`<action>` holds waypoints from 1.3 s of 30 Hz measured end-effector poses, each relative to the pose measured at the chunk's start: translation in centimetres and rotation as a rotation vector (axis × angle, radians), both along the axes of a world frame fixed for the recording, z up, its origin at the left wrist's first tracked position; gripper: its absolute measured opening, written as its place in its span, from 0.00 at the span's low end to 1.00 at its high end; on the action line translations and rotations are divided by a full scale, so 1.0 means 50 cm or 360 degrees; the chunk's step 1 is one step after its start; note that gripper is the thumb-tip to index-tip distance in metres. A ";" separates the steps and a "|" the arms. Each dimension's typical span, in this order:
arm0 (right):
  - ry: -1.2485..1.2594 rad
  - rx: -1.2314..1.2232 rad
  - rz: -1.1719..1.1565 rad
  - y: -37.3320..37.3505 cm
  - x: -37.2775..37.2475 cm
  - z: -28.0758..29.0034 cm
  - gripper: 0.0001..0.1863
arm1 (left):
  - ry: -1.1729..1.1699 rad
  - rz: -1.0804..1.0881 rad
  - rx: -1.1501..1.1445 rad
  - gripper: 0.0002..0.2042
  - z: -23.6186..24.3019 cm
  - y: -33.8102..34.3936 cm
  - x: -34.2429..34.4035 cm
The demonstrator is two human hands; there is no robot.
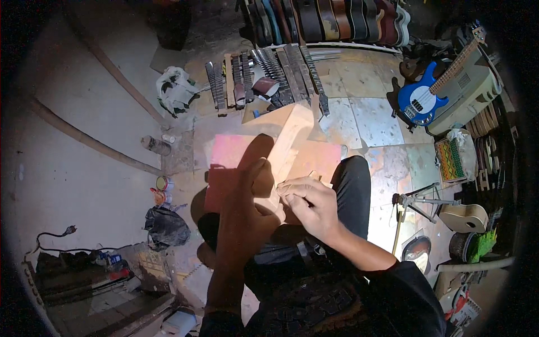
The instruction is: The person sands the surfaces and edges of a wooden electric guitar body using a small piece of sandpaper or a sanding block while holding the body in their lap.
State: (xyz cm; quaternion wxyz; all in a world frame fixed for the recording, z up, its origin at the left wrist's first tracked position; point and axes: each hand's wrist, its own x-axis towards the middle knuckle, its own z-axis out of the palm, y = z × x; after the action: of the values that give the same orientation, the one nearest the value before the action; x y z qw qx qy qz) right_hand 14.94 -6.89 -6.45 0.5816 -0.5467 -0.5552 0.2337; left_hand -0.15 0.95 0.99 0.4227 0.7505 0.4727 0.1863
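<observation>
A long pale wooden piece [289,135], angled like a guitar neck with a blocky far end, slants up and away from my lap in bright light. My left hand [250,196], in shadow, is wrapped round its near part from the left. My right hand [311,205] has its fingers bent together against the near right side of the wood. A small brownish edge shows above the right knuckles, and what those fingers pinch is too hidden to name. Beneath lies a flat pink and red board [224,149], partly covered by my hands and the wood.
Several dark guitar necks [244,78] lie ahead on the tiled floor, before a row of guitar bodies [337,22]. A blue bass guitar [418,101] leans at the right. Nearer right are a metal stand [418,199] and a small guitar body [463,218]. A black bag [167,226] sits left.
</observation>
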 end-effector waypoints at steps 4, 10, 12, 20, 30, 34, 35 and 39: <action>-0.0046 0.0125 0.0018 -0.008 -0.006 0.008 0.09 | -0.0088 -0.0144 0.0254 0.38 -0.015 0.006 -0.006; -0.0626 -0.0018 -0.0302 0.069 0.100 -0.037 0.13 | -0.0084 0.0005 0.0202 0.38 -0.012 -0.002 0.008; -0.0713 0.0049 -0.0179 0.046 0.081 -0.045 0.13 | -0.0086 -0.0004 0.0312 0.38 -0.023 -0.003 0.005; -0.0676 0.0214 -0.0005 0.037 0.064 -0.010 0.13 | -0.0113 0.0026 0.0551 0.34 -0.032 -0.011 0.006; -0.0871 0.0188 -0.0031 0.062 0.098 -0.027 0.18 | -0.0089 0.0057 0.0576 0.33 -0.045 -0.007 0.002; -0.0834 0.0267 0.0016 0.049 0.077 -0.025 0.18 | -0.0093 0.0053 0.0573 0.32 -0.059 -0.005 0.004; -0.0793 0.0203 0.0060 0.035 0.067 -0.024 0.17 | -0.0087 0.0060 0.0576 0.32 -0.062 -0.006 0.002; -0.1016 0.0236 -0.0123 0.081 0.115 -0.029 0.17 | -0.0121 0.0087 0.0509 0.31 -0.075 -0.008 -0.001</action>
State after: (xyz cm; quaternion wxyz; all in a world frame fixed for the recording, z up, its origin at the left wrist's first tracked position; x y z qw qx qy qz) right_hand 20.71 -2.84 -7.89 0.4249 -0.5691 -0.7039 -0.0127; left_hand -0.22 0.56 -2.74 0.3102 0.7874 0.4410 0.2987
